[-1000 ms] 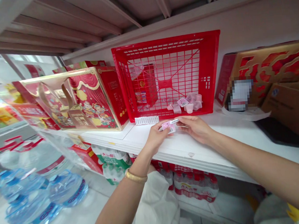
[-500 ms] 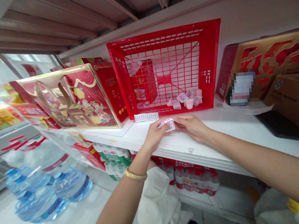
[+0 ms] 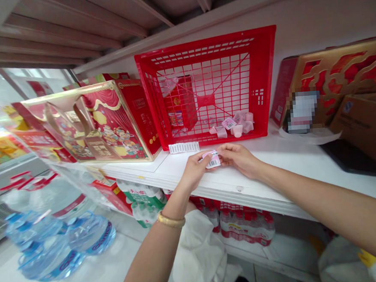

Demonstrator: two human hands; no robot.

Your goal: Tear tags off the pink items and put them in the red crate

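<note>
A small pink cup with a barcode lid (image 3: 212,159) is pinched in my left hand (image 3: 195,170) above the white shelf (image 3: 273,156). My right hand (image 3: 239,159) is at the cup's right side, fingers bent together against its edge; its fingertips are partly hidden. Behind the hands a red plastic basket (image 3: 269,83) lies on its side, its opening facing me. Several similar pink cups (image 3: 237,130) rest inside it at the lower right. A strip of white labels (image 3: 184,147) lies at the basket's front left edge.
Red gift boxes (image 3: 109,125) stand on the left, a gold-red box (image 3: 331,71) and brown carton (image 3: 363,124) on the right. A phone (image 3: 302,111) leans there near a black flat object (image 3: 353,159). Large water bottles (image 3: 54,253) stand on the floor at lower left.
The cup's lid has tilted slightly, so its barcode faces me more fully. Both hands have stayed in nearly the same place.
</note>
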